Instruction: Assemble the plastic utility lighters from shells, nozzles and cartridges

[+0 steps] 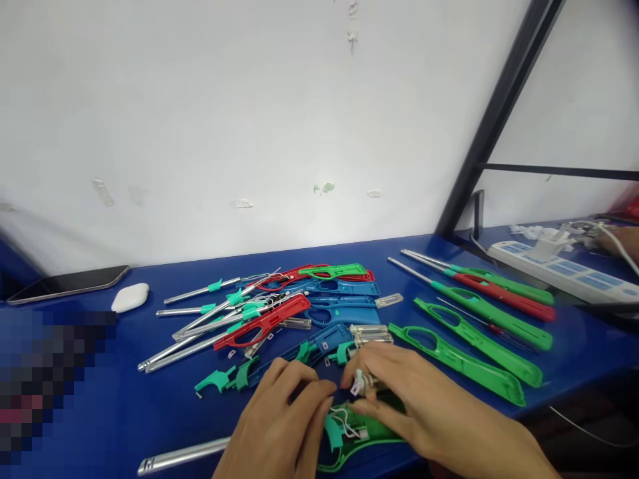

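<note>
In the head view, at the front edge of the table, lies a green half-shell of a long-nosed lighter [357, 436], with a teal trigger, white wires and a silver tube [187, 456] running left. My left hand [279, 419] is over the tube and the shell's near end, fingers bent and pressed together on it. Between thumb and fingers of my right hand [399, 389] is a clear fuel tank [368, 384], its pale valve end showing; the rest is hidden by the hand. It is just above the shell.
Silver tubes with red [287, 311] and blue [344, 313] shells are heaped behind. Loose clear fuel tanks [372, 336] and teal triggers [217, 379] lie nearby. Right are green shells [459, 362], closed lighters [494, 316] and a power strip [564, 266]; left, a phone [70, 283] and white case [130, 297].
</note>
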### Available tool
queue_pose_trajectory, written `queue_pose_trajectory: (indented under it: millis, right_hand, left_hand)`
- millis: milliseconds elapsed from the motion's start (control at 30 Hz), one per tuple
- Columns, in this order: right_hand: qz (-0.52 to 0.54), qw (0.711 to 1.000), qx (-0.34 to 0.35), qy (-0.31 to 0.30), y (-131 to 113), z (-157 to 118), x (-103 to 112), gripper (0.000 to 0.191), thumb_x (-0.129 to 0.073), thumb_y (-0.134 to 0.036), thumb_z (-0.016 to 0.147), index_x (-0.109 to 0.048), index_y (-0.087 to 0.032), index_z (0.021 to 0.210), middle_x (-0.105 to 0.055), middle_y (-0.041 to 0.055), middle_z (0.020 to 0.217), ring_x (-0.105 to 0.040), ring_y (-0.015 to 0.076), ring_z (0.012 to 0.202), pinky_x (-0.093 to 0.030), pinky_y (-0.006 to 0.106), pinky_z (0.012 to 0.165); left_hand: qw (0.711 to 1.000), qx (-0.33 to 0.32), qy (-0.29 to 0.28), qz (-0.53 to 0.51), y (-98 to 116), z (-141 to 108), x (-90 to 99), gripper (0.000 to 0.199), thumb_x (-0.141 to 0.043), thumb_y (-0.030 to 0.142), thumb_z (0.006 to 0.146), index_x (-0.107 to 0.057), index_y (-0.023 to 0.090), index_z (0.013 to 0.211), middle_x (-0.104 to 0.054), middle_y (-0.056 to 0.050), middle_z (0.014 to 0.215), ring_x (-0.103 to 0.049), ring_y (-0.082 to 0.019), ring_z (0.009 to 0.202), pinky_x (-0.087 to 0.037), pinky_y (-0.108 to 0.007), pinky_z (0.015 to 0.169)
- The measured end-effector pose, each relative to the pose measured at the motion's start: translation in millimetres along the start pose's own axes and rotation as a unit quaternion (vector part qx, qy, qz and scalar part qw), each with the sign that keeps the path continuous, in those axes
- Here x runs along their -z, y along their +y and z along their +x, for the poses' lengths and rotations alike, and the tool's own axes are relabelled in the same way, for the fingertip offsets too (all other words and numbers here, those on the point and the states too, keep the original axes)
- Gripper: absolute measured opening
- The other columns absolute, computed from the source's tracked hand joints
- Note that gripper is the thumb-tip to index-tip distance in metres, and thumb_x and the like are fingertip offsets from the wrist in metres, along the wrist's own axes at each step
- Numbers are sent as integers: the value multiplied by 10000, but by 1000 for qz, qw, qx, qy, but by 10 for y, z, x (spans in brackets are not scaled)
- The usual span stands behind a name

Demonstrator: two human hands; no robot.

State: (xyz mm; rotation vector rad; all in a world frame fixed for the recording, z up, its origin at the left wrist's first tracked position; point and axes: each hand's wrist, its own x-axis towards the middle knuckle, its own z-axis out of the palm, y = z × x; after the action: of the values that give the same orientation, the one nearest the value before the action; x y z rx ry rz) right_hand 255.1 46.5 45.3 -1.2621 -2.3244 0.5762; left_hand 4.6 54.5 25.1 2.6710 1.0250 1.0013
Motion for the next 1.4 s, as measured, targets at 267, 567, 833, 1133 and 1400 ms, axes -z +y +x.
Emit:
queue_pose_trajectory:
  millis: [267, 567, 833, 1133, 1400]
  right_hand:
    - [26, 999, 32, 28, 29, 87, -38, 147, -643, -171, 1073, -637, -230, 938, -705, -13, 888, -665, 163, 799, -528, 273, 741]
    - [-42, 997, 10, 68, -10, -26, 44, 162, -620, -368, 1094, -655, -254, 985, -773, 34, 1020, -750, 218, 929, -617, 318, 795]
    - [-74, 995, 13, 58, 10, -190, 69, 281, -434, -384, 1169, -709, -329, 1145, -817, -1, 1216, -773, 209, 1205, -634, 302, 1004]
    - [-37, 997, 21, 63, -66, -85, 47, 240, -491, -342, 1143, -723, -320, 1086, -814, -9, 1105, -767, 219, 1163, -619, 309, 969]
    - [4, 999, -28, -20, -78, -69, 75, 300, -426, -427, 1174, -695, -308, 1109, -760, 0, 1157, -712, 224, 1150, -526, 375, 1031]
  left_hand:
    - [1000, 11, -27, 5, -4, 41, -113, 194, -548, 147, 1064, -710, 252, 1074, -687, -14, 959, -682, -168, 850, -601, -265, 730]
    - [1000, -2, -5, 24, 34, 48, -97, 195, -518, 102, 1053, -657, 239, 1056, -695, 4, 920, -703, -165, 825, -622, -334, 853]
    - [998, -33, 13, 51, 34, 59, -113, 192, -507, 90, 1059, -638, 226, 1092, -709, 2, 925, -683, -168, 797, -608, -310, 771]
    - [995, -70, 31, 71, 60, 72, -77, 245, -447, 63, 1070, -649, 199, 1092, -735, 5, 903, -680, -157, 767, -606, -290, 732]
    - [993, -74, 45, 75, 54, 91, -115, 216, -442, 92, 1099, -614, 213, 1055, -717, 19, 880, -654, -161, 746, -593, -296, 706]
